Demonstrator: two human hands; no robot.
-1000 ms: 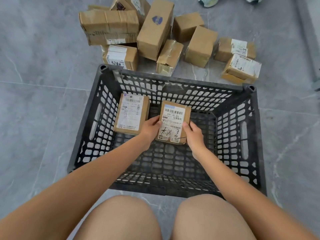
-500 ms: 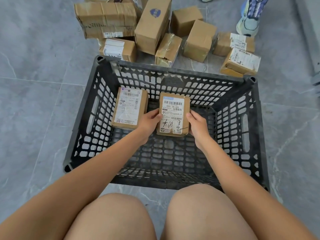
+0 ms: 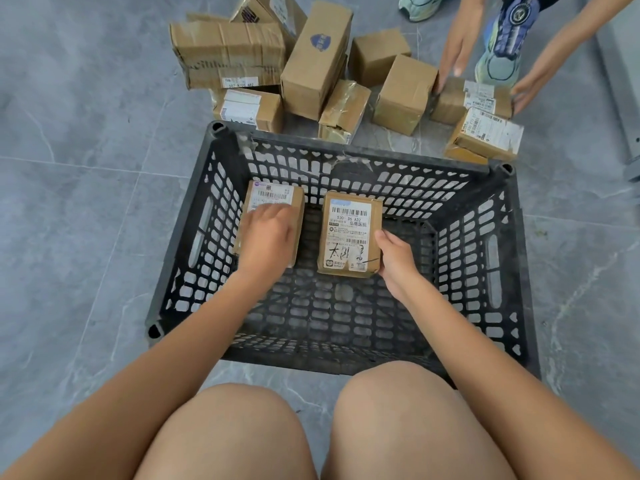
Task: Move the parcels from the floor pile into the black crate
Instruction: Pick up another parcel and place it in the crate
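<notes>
The black lattice crate (image 3: 516, 258) stands on the floor in front of my knees. Two labelled brown parcels lie flat on its bottom. My left hand (image 3: 268, 237) rests on top of the left parcel (image 3: 273, 197), covering its lower half; the hand is blurred. My right hand (image 3: 394, 259) touches the right edge of the middle parcel (image 3: 349, 230), fingers curled against its side. The floor pile of cardboard parcels (image 3: 311, 60) lies just beyond the crate's far rim.
Another person's two hands (image 3: 457, 53) reach down to a small labelled parcel (image 3: 471, 98) at the pile's right end, beside a blue-green shoe (image 3: 502, 46). A further labelled parcel (image 3: 485, 136) lies by the crate's far right corner. Grey tiled floor surrounds everything.
My left hand left the middle parcel and moved left onto the other parcel. The middle parcel now lies on the crate bottom. Another person's hands have come into view at the pile.
</notes>
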